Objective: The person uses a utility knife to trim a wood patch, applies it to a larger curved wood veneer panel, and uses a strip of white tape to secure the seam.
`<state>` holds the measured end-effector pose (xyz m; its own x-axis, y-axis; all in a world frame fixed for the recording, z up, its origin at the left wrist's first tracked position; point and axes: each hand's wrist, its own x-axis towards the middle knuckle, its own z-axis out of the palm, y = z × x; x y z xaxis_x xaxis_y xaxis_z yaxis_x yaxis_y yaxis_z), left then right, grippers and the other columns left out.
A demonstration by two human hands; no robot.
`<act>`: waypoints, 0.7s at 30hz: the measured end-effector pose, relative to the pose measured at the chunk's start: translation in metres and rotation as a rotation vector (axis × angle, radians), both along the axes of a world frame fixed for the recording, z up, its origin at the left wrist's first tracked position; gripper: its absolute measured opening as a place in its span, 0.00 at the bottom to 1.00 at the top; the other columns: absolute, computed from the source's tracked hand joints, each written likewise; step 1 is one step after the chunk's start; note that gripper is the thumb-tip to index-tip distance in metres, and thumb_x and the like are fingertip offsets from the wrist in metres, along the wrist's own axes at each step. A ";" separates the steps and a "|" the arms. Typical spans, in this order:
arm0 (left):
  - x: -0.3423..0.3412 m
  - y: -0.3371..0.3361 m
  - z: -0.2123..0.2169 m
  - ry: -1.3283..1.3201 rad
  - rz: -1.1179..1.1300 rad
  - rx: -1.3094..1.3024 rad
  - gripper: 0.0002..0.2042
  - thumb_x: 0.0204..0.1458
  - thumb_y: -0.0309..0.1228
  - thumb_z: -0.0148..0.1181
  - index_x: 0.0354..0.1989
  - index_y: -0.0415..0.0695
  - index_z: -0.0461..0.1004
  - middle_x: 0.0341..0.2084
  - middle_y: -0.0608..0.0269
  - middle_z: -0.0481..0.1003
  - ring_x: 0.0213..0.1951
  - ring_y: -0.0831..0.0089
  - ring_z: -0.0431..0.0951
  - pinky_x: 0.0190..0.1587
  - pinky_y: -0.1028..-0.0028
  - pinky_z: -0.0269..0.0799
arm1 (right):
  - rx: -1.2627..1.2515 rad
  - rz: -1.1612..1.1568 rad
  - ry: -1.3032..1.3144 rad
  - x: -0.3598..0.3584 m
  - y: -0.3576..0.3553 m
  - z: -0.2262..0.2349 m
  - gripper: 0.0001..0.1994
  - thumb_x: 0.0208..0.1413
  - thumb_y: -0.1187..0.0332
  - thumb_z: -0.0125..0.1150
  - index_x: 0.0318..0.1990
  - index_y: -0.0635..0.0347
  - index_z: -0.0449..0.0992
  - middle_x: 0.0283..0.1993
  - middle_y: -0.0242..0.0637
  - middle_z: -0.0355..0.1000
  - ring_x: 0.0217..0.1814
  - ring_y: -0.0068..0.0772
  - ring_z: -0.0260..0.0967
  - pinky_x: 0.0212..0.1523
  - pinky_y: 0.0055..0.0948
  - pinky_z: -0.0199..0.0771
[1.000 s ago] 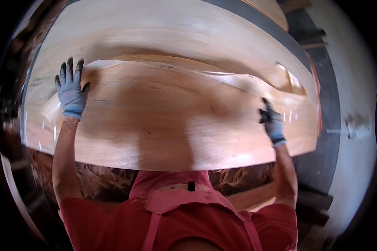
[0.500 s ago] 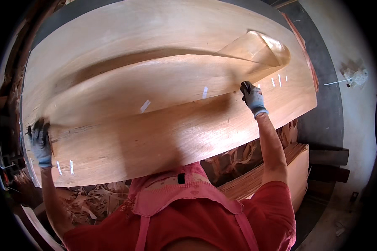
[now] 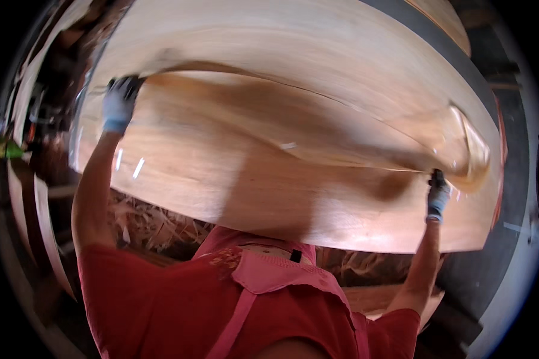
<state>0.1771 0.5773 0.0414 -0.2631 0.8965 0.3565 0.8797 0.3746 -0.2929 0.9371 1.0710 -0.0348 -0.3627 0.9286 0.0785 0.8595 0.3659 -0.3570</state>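
Observation:
A thin, pale-brown wood veneer sheet (image 3: 233,102) lies bowed and partly raised over a wider layer of veneer (image 3: 269,191). Its right end curls over on itself in a loop. My left hand (image 3: 120,106), in a grey and black work glove and blurred by motion, is closed at the sheet's left end. At the right, my right hand (image 3: 438,194), gloved alike, pinches the sheet's near edge beside the curl. A short white strip of tape (image 3: 288,146) sticks to the raised sheet.
White tape strips (image 3: 129,164) mark the lower layer near its left end. Wood shavings (image 3: 156,224) lie below the near edge. A dark grey surface (image 3: 413,33) borders the veneer at the back. Stacked veneer (image 3: 365,299) sits low at the right.
My left hand has gone from the near left corner to farther back, drawing the sheet's left end away. My right hand still grips its edge. The whole view has turned.

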 end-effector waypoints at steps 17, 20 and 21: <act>0.037 0.113 0.106 0.153 -0.281 0.520 0.13 0.55 0.33 0.59 0.48 0.60 0.78 0.50 0.67 0.77 0.56 0.66 0.73 0.63 0.49 0.59 | 0.067 0.007 0.576 0.048 -0.025 0.177 0.21 0.65 0.65 0.51 0.62 0.66 0.67 0.62 0.40 0.67 0.61 0.31 0.65 0.62 0.31 0.65; 0.031 0.072 0.066 0.139 -0.176 0.346 0.11 0.53 0.32 0.58 0.45 0.60 0.79 0.51 0.69 0.76 0.57 0.67 0.72 0.66 0.43 0.52 | -0.060 -0.070 0.702 0.048 -0.072 0.110 0.19 0.65 0.67 0.51 0.60 0.68 0.68 0.61 0.41 0.68 0.60 0.32 0.66 0.63 0.30 0.65; 0.027 0.055 0.059 0.089 -0.146 0.300 0.12 0.53 0.31 0.59 0.45 0.60 0.79 0.53 0.68 0.75 0.58 0.65 0.72 0.66 0.42 0.52 | -0.094 -0.082 0.751 0.045 -0.080 0.092 0.19 0.65 0.68 0.51 0.60 0.69 0.68 0.61 0.42 0.68 0.60 0.33 0.66 0.63 0.30 0.65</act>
<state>0.2039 0.6319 0.1000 -0.0957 0.7740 0.6259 0.9063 0.3277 -0.2668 0.9821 0.9908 0.0575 -0.1731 0.9651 0.1965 0.3965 0.2509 -0.8831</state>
